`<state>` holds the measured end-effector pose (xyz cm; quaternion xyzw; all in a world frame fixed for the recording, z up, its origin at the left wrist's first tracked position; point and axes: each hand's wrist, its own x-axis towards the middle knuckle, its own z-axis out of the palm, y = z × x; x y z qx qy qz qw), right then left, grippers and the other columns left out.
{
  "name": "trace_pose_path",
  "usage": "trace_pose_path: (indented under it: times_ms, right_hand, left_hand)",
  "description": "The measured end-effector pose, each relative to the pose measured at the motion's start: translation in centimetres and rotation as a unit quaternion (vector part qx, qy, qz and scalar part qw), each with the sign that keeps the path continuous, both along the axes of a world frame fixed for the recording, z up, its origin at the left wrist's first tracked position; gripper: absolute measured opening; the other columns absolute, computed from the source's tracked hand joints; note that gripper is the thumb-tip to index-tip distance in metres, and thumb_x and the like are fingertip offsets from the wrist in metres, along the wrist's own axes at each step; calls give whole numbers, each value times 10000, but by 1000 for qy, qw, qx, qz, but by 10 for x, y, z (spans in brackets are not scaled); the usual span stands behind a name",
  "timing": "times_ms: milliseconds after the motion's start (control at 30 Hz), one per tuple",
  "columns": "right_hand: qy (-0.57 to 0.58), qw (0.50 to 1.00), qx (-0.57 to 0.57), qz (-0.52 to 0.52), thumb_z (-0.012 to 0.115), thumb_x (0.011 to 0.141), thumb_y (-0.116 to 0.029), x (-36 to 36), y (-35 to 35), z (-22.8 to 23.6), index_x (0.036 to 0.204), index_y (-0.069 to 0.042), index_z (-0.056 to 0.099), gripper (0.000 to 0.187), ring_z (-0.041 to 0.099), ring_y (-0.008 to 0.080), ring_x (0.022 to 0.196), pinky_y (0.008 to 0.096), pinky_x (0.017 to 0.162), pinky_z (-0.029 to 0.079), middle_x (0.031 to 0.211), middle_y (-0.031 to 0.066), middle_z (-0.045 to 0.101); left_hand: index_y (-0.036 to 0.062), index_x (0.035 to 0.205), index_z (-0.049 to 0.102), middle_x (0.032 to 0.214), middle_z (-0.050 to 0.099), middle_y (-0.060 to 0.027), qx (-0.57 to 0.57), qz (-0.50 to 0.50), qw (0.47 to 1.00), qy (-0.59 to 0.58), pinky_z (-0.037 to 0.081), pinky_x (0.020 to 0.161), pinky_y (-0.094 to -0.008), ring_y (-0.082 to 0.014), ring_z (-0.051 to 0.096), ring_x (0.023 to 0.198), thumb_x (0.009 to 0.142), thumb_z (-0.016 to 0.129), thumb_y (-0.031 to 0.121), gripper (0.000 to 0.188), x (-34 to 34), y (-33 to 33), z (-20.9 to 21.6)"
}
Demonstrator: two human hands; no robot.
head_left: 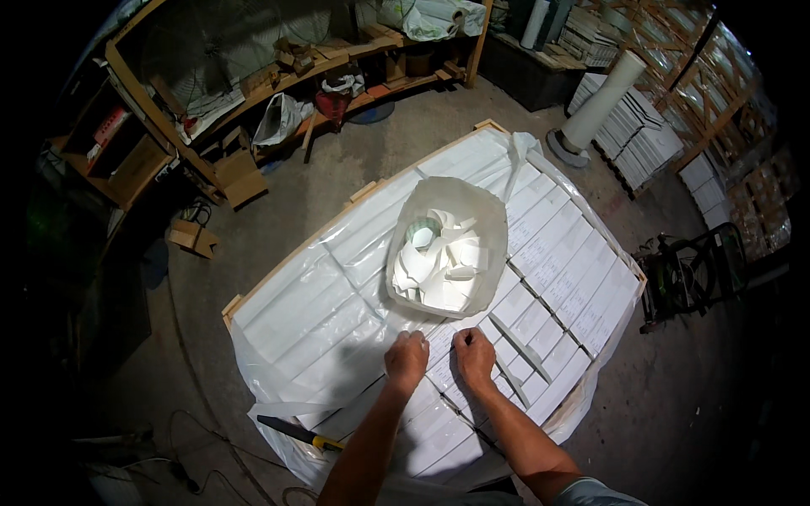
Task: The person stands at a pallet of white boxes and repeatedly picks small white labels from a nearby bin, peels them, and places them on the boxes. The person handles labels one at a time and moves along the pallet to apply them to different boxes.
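Both my hands rest side by side on top of a pallet stacked with long white boxes (557, 253), partly covered by clear plastic sheeting (312, 312). My left hand (407, 357) is curled with its fingers pinching at the plastic edge on the boxes. My right hand (473, 354) is curled the same way a little to the right, fingertips on a white box. Just beyond the hands sits a clear plastic bag (447, 249) filled with white scraps.
A yellow-handled utility knife (299, 433) lies on the plastic at the near left corner. A wooden frame (291, 253) edges the pallet. Wooden shelves (253, 93) with clutter stand at the back. A white tube (599, 105), stacked boxes and a cart (688, 274) are to the right.
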<state>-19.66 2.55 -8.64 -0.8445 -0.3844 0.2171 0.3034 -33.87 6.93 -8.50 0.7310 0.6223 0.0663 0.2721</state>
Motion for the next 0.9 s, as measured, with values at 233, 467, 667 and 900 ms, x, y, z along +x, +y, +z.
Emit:
trace_pose_path:
  times_ms: [233,467,667,900]
  right_hand:
    - [-32,999,-27,13,652,852,-229,-9,1,10,913,-36,656,203,651,367,780,458,717,504,878,163,675]
    - [-54,998,-22,20,666,860,-219,-5,3,14,1107,5,532,360,654,378,809,473,720,505,881,184,666]
    - [-65,998,-2,20,637,869,-175,3,4,3,1063,-5,556,271,655,368,776,459,708,509,862,186,666]
    - [342,929,-59,126,657,880,-245,-16,-70,61,1005,13,674,288,562,116,757,286,690,473,807,29,643]
  left_hand:
    - [84,944,591,953,590,-128,60,-30,995,71,520,764,-429,-317,633,887,874,656,315,250,3,-11,6]
    - [64,940,573,932,592,-134,82,11,994,72,526,746,-433,-322,643,857,835,715,323,313,-10,-20,4]
    - [65,965,581,964,596,-122,58,10,997,51,519,741,-422,-282,635,867,894,636,315,265,-29,-34,8]
    - [-10,1118,583,789,616,-124,-377,201,728,-537,472,600,-320,-190,572,612,992,442,428,478,-87,-99,82]
